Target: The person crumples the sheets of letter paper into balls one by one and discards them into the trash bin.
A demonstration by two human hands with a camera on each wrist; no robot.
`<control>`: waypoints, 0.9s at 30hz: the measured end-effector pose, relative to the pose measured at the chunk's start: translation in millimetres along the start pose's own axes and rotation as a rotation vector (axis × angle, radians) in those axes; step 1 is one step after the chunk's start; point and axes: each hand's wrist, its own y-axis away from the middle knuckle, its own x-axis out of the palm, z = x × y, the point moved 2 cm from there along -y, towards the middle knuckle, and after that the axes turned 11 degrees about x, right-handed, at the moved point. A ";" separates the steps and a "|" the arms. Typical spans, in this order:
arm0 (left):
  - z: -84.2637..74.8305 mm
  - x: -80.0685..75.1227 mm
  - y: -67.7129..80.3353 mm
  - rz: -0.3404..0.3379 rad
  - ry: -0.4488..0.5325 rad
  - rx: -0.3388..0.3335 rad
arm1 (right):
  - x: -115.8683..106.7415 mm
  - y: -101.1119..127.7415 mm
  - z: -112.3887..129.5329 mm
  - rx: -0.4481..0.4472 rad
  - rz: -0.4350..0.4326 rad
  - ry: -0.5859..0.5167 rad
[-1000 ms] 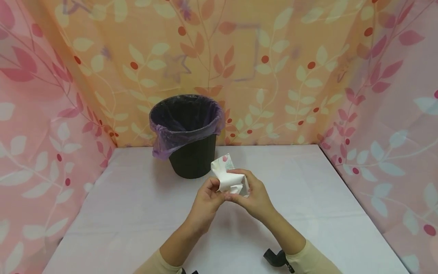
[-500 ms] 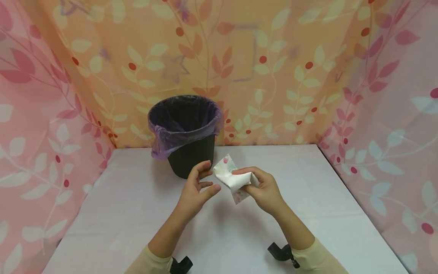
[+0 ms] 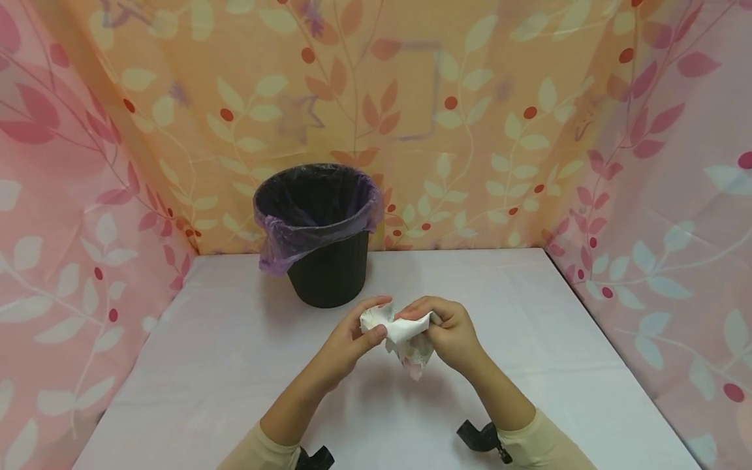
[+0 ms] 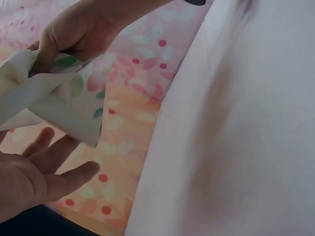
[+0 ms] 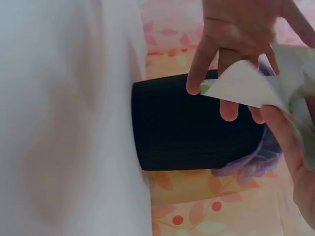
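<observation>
A crumpled piece of paper, white on one side and printed with flowers on the other, is held above the table in the head view. The right hand grips its right end between thumb and fingers. On its left side, the left hand has its thumb over the paper and its fingers behind it. In the left wrist view the left hand's fingers are spread below the folded paper. The right wrist view shows the left hand reaching around a pointed white corner of the paper.
A black bin lined with a purple bag stands on the white-covered table, beyond the hands and slightly left. Floral cloth hangs at the back and both sides. Black wrist mounts sit by the sleeves.
The left hand came off the paper half a second ago and is back on its left side now. The paper is more crumpled, its printed corner hanging lower. The right hand has kept its grip.
</observation>
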 end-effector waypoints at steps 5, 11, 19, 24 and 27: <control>1.2 -1.6 -0.6 0.010 0.046 -0.097 | 3.3 0.5 -7.7 -0.063 -0.002 -0.019; 6.1 1.3 -0.9 0.015 0.196 -0.122 | 3.6 -0.3 -10.5 -0.018 0.028 0.075; 10.5 -3.1 -3.1 -0.166 0.100 -0.096 | 3.7 -3.2 -3.8 0.114 0.028 0.415; 7.8 -8.4 -1.2 -0.250 -0.074 -0.086 | 1.7 -2.3 -1.2 0.179 0.139 0.441; 7.1 -9.8 0.0 -0.268 -0.134 -0.072 | 1.7 -2.3 -0.6 0.193 0.157 0.420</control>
